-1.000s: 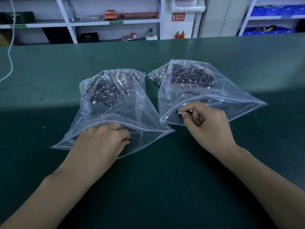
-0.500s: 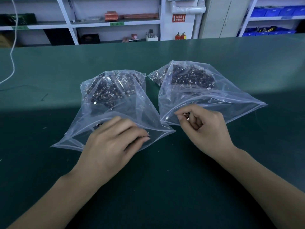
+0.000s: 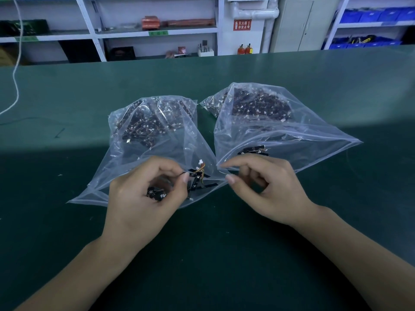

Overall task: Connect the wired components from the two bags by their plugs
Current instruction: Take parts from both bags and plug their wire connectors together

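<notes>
Small black wired component [image 3: 195,176] is pinched in the left hand [image 3: 143,198]; right hand [image 3: 265,187] curls loosely, seemingly empty, so its own piece needs fetching from the right clear plastic bag [image 3: 292,140].

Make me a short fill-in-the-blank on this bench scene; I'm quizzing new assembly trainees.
1. The left hand pinches a small black wired component in front of the ____ bag.
2. Both clear bags lie on a ____ table.
3. The number of bags is ____.

Missing words: left; green; two
</notes>
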Tool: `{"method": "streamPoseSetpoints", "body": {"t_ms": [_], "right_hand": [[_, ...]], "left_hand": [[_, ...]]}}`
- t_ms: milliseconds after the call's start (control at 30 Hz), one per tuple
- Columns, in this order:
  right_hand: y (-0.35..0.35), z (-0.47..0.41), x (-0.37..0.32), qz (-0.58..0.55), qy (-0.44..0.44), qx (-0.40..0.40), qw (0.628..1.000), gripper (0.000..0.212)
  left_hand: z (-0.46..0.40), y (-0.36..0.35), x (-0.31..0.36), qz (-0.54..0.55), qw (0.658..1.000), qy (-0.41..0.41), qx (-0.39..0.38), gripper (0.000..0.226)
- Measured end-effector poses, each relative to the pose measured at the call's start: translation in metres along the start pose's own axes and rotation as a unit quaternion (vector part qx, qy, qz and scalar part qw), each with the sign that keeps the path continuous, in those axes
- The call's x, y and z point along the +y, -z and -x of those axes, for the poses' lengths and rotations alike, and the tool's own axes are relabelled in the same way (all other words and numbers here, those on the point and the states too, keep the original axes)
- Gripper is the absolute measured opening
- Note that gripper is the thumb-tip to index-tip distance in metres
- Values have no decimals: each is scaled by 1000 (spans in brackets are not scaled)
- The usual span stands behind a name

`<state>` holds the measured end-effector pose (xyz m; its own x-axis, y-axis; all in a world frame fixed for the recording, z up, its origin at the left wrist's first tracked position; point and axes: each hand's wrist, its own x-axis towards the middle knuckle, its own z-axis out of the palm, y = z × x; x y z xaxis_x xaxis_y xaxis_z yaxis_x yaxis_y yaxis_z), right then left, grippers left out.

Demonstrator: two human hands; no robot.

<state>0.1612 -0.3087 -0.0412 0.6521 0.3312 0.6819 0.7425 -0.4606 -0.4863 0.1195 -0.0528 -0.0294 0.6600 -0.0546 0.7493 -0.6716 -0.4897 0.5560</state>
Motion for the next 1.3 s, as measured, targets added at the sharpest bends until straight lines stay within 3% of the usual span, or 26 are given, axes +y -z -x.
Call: {"method": "streamPoseSetpoints", "body": {"t_ms": [200,400,533,700,1000,1133,1300], "right_hand": [[-8,4,-11,6,-4,-54,999,30],[-16,5,-20,-4,-52,-6,999,31],[-20,2,-25,-25,-99,49,994,30],[-19,2,-24,-10,-57,34,998,15],[-18,3,-20,-19,-73,0,997,14],[-16,2,-18,-13,-77,24,997,15],[-17,1,-19,7,-53,13,998,10]], "left_hand": [[3,-3,-1,26,999,38,-10,6],[6,-6,2,62,996,55,-37,6],[9,-9,6,80,994,46,-53,7],[6,-9,2,34,998,13,-57,12],[6,-6,0,-16,997,-59,-49,4],[5,-5,1,28,996,-19,-87,6],[8,-7,3,131,981,91,-108,6]]}}
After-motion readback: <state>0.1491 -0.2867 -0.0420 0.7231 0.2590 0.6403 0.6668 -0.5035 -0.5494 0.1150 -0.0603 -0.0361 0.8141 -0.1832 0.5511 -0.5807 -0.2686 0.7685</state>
